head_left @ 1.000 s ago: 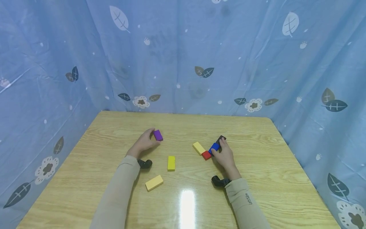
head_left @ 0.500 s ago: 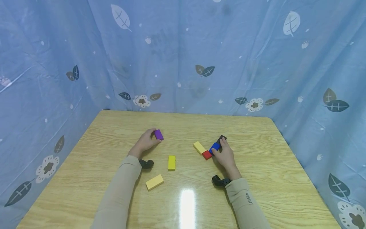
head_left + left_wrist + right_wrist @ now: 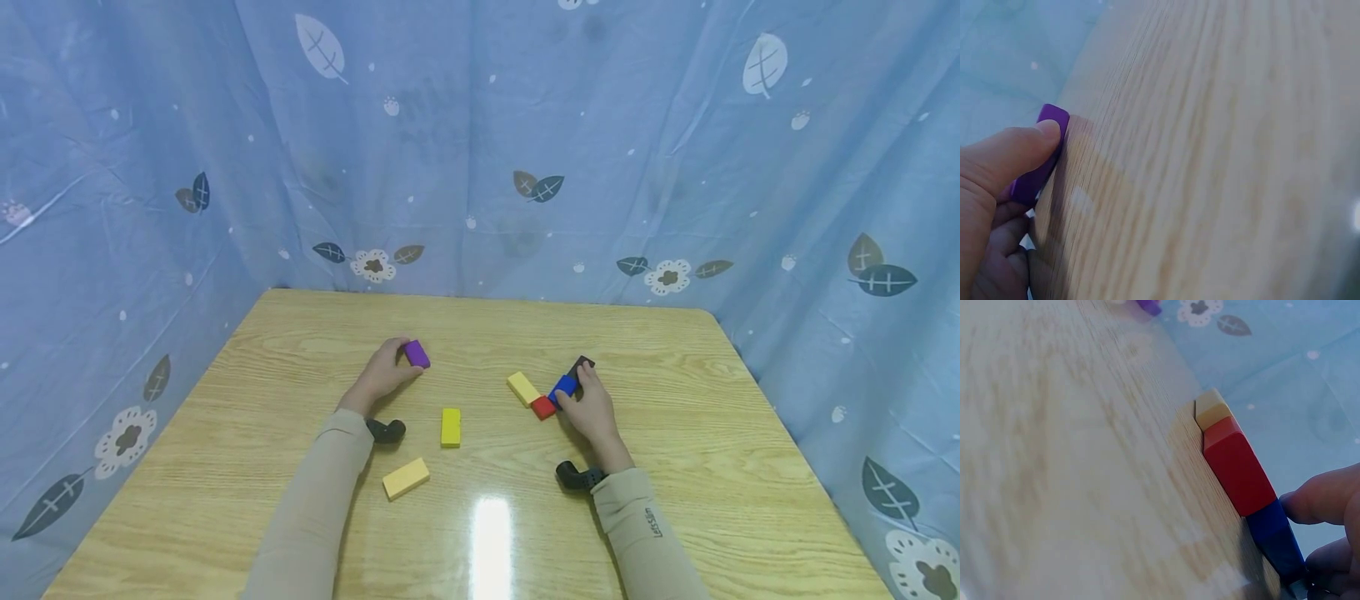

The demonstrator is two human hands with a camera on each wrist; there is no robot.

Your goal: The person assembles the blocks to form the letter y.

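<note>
In the head view my left hand [image 3: 382, 372] pinches a purple block [image 3: 417, 354] between thumb and fingers at the left of the table. The left wrist view has the thumb lying along that purple block [image 3: 1038, 165]. My right hand [image 3: 591, 407] holds a blue block [image 3: 562, 388], thumb at its near end and fingers at the far end. Beyond those fingers a black block [image 3: 581, 365] is partly covered. A red block [image 3: 543, 407] meets the blue one, and a pale yellow block [image 3: 522, 388] meets the red; the right wrist view also has them in a row.
A bright yellow block [image 3: 450, 427] lies between the arms. Nearer the front is a light orange block [image 3: 406, 479]. The wooden table [image 3: 480, 333] ends at a blue patterned curtain [image 3: 450, 150] behind and on both sides. A light reflection shines near the front.
</note>
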